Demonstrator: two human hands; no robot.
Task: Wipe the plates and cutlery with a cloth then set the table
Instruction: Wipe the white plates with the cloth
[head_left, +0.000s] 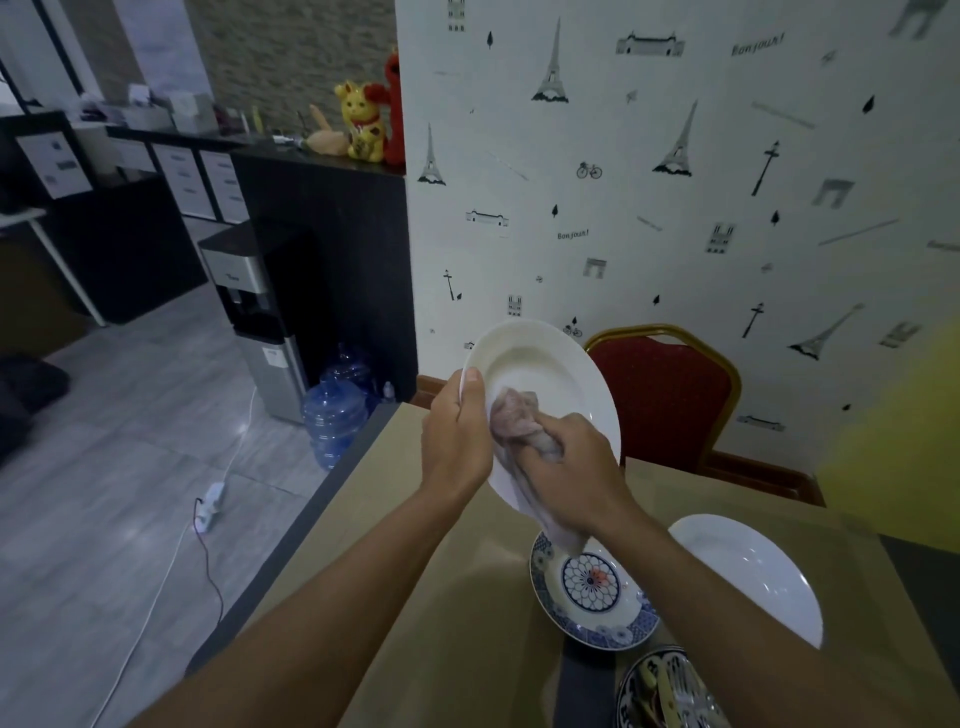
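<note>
A white plate (540, 364) is tilted up above the table, facing me. My left hand (457, 436) grips its left rim, thumb over the edge. My right hand (571, 467) holds a crumpled pinkish cloth (514, 421) pressed against the plate's inner face; the cloth's tail hangs down below my wrist. On the table lie a blue-patterned plate (592, 597) and a second white plate (753, 577). Cutlery (670, 691) lies on a dark patterned plate at the bottom edge, partly hidden by my right forearm.
The tan table (441, 597) has its left edge over a grey tiled floor. A red chair (670, 400) stands against the wallpapered wall behind the table. Blue water jugs (332, 415), a water dispenser (260, 317) and a cable with a power strip (208, 509) are on the floor to the left.
</note>
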